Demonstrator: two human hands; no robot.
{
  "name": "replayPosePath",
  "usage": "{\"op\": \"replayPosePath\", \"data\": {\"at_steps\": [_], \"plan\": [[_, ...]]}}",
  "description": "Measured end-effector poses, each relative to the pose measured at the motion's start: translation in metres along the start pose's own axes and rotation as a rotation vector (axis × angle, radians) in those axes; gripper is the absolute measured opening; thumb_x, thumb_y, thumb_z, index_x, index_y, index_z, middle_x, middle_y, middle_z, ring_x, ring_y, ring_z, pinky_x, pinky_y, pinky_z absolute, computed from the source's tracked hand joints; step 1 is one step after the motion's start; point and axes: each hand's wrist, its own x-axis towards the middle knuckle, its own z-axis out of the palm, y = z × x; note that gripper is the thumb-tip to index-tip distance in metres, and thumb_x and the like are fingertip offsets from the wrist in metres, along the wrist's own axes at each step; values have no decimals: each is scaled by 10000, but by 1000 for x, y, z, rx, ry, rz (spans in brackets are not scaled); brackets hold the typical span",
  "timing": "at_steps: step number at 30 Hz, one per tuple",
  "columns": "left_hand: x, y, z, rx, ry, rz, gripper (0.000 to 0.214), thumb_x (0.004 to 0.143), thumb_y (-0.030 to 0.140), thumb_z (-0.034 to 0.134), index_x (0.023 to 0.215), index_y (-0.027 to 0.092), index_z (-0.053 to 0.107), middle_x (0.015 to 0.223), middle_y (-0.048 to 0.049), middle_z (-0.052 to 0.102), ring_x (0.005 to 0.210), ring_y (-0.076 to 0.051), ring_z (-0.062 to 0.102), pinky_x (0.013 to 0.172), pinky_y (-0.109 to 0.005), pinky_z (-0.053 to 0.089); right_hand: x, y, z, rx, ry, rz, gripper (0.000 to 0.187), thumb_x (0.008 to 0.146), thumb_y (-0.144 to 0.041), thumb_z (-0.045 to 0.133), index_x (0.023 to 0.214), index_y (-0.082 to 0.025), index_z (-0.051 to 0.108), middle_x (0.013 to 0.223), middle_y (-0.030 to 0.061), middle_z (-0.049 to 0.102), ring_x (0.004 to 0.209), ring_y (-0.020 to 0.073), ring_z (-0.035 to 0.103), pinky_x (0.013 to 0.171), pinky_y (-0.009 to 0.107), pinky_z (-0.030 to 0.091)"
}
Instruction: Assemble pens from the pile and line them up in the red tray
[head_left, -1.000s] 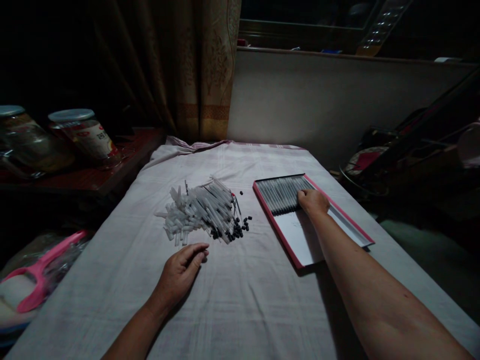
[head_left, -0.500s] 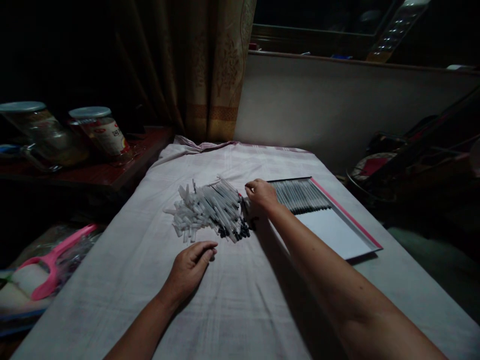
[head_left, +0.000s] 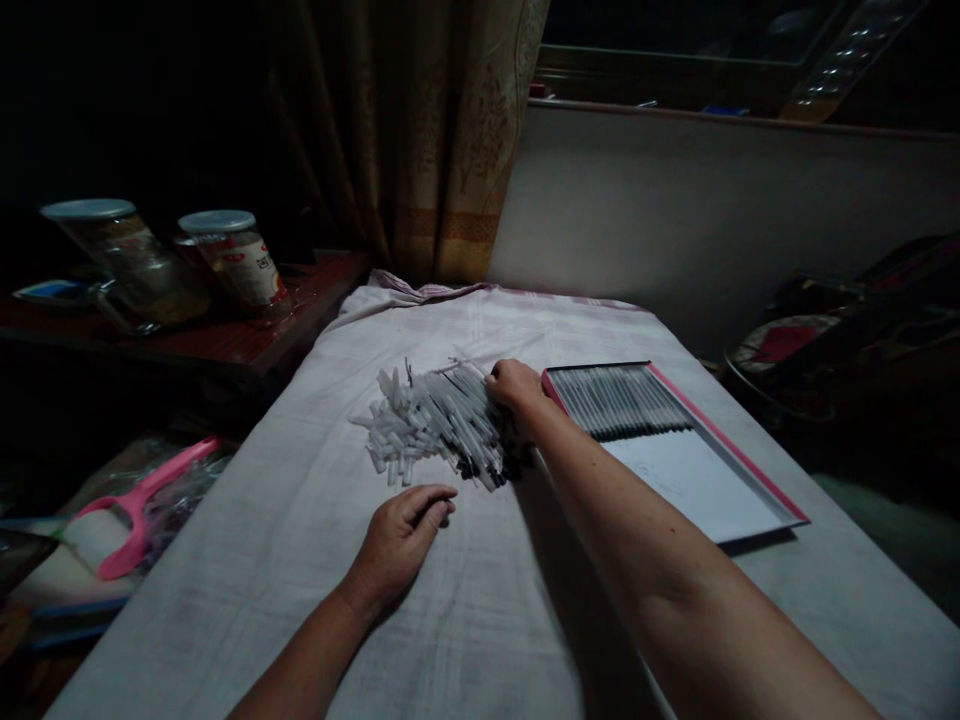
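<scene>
A heap of clear pens and loose translucent caps [head_left: 431, 415], some with black ends, lies on the pale cloth. My right hand [head_left: 516, 382] is at the heap's upper right edge, its fingers bent together and touching the pens there. Whatever those fingers pinch is hidden from me. To the right lies a shallow box [head_left: 731, 430] with pink sides, where a row of pens [head_left: 626, 398] with black ends fills the far part. My left hand [head_left: 405, 530] rests on the cloth just below the heap, fingers curled in against the thumb, with nothing seen in it.
A checked white cloth [head_left: 247, 560] covers the table. On a dark red side table [head_left: 300, 300] at the left stand a lidded jar [head_left: 251, 265] and a glass mug [head_left: 150, 295]. A pink-handled roller [head_left: 135, 510] lies low at left. A curtain [head_left: 457, 150] hangs behind.
My right hand has moved left from beside the box onto the heap's edge. My left hand stays in place on the cloth. The whole view has shifted slightly.
</scene>
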Motion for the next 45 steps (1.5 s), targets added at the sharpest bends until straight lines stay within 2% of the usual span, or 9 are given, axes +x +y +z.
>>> {"op": "replayPosePath", "data": {"at_steps": [5, 9, 14, 20, 25, 30, 38, 42, 45], "plan": [[0, -3, 1, 23, -13, 17, 249, 896, 321, 522, 992, 203, 720, 835, -40, 736, 727, -158, 697, 693, -276, 563, -30, 14, -11, 153, 150, -40, 347, 958, -335, 442, 1166, -210, 690, 1135, 84, 730, 1049, 209, 661, 857, 279, 465], [-3, -5, 1, 158, 99, 183, 250, 923, 295, 511, 1081, 211, 685, 970, -62, 734, 872, -181, 696, 793, -313, 564, -80, 35, -6, 609, 252, -159, 269, 874, -323, 527, 942, -195, 753, 935, 54, 764, 879, 195, 684, 822, 301, 488], [-8, 0, 1, 459, 323, 463, 364, 935, 279, 547, 1294, 217, 565, 1305, -126, 613, 1239, -260, 542, 1039, -446, 431, -136, 44, 2, 976, -51, -287, 290, 781, -401, 612, 854, -159, 755, 777, 45, 738, 713, 179, 659, 678, 296, 517], [-8, -5, 3, 547, 127, 499, 251, 987, 300, 454, 1119, 191, 637, 948, -73, 745, 834, -207, 685, 830, -374, 506, -136, 34, 5, 1033, -262, -356, 343, 813, -434, 606, 935, -148, 750, 779, 46, 728, 638, 144, 626, 597, 256, 495], [-7, -9, 2, 438, 180, 366, 255, 987, 321, 438, 1060, 180, 638, 832, -54, 739, 775, -199, 694, 709, -318, 530, -103, 36, 13, 585, 95, -57, 360, 911, -403, 478, 929, -154, 737, 882, 96, 748, 806, 194, 678, 692, 272, 488], [-7, -7, 1, 252, 148, 264, 235, 972, 311, 447, 1070, 196, 627, 866, -33, 727, 714, -156, 694, 676, -277, 557, -90, 28, 10, -2, -14, 26, 318, 888, -394, 531, 1024, -199, 742, 1071, 140, 736, 993, 269, 678, 785, 324, 479], [-6, -5, 2, 140, 169, 172, 229, 954, 288, 437, 1074, 210, 616, 899, -26, 722, 724, -151, 682, 693, -305, 595, -84, 21, -3, -21, -15, 78, 312, 890, -266, 501, 1061, -132, 724, 1073, 191, 724, 1016, 284, 673, 806, 329, 475], [-5, -8, 0, 187, 185, 192, 237, 949, 289, 440, 1071, 203, 624, 937, -47, 716, 780, -174, 690, 755, -343, 589, -104, 35, -7, 406, 119, 11, 398, 872, -229, 493, 1238, -173, 638, 920, 90, 748, 816, 201, 680, 754, 299, 484], [-4, -10, -1, 240, 224, 242, 248, 945, 277, 437, 1064, 196, 638, 1014, -76, 704, 937, -212, 681, 841, -378, 567, -131, 43, -10, 951, 134, -111, 331, 827, -237, 507, 1085, -168, 704, 884, 64, 732, 701, 157, 645, 651, 272, 489]]}}
